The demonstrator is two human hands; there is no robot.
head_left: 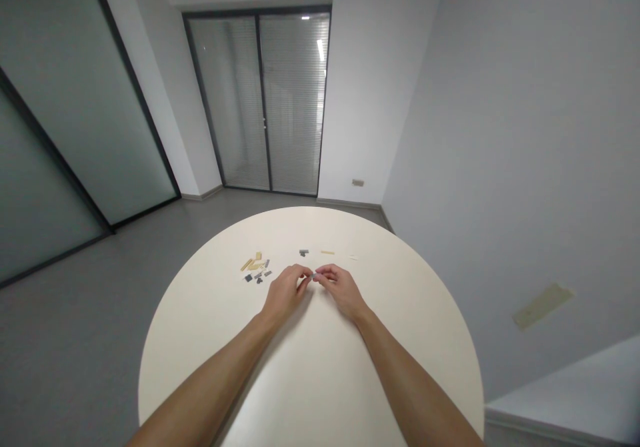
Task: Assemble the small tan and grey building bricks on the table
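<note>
Snugly between left hand [286, 293], right hand [343, 291]: grey brick [313, 276]

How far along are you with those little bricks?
Some seem finished: a grey brick and a tan strip lie apart. In hand: the left hand and right hand pinch a small grey piece. Left to do: the pile of tan and grey bricks.

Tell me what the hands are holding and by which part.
The left hand and right hand pinch a small grey plastic brick between their fingers, from either side.
</note>
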